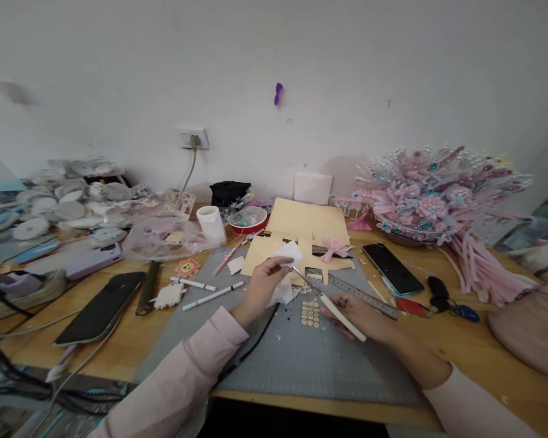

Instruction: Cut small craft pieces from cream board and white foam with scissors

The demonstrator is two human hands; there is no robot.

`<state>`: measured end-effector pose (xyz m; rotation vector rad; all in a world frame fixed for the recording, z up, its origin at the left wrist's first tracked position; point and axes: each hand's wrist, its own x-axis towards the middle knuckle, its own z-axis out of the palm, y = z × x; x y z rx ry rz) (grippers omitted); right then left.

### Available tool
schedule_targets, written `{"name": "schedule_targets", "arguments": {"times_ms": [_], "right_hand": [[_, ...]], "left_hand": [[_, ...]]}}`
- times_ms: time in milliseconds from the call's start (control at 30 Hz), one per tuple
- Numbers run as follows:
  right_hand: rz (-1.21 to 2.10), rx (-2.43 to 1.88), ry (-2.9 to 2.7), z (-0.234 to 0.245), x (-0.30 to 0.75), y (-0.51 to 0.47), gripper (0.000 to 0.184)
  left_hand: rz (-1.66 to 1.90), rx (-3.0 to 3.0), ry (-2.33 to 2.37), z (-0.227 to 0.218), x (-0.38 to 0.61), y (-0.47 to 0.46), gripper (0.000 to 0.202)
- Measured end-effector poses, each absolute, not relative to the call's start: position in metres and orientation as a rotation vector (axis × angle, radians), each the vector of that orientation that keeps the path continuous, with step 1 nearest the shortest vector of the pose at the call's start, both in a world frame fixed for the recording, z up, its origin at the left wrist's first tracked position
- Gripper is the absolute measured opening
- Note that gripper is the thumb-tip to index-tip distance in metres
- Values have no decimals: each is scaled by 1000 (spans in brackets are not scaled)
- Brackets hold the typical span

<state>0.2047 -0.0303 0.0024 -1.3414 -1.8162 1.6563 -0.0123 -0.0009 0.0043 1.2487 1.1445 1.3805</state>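
My left hand (265,285) pinches a small white piece of paper (290,252) above the grey cutting mat (347,371). Scissors with cream handles (344,317) are gripped in my right hand (357,316), their blades pointing up and left at the paper's lower edge. Whether the blades touch the paper I cannot tell. Below the blades, several small round cream pieces (310,314) lie in rows on the mat. Behind my hands sits cut yellow card (308,220), with a pink bow (333,249) on its right part. A metal ruler (363,294) lies beyond my right hand.
Pink flower ornaments (429,198) fill a bowl at the back right, near a black phone (393,267) and keys (439,296). Pens (214,295) and a second phone (100,307) lie left. A red dish (247,228), white roll (211,225) and heaped white pieces (73,204) stand behind.
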Motion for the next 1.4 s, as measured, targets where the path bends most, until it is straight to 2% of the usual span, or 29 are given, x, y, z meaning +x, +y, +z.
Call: {"name": "schedule_targets", "arguments": {"times_ms": [900, 1400], "right_hand": [[1634, -1335, -1830, 1, 206, -30, 45], [1697, -1301, -1697, -17, 213, -26, 37]], "left_hand": [[1405, 1256, 1115, 5, -14, -1, 27], [1408, 1263, 1076, 6, -15, -4, 28]]}}
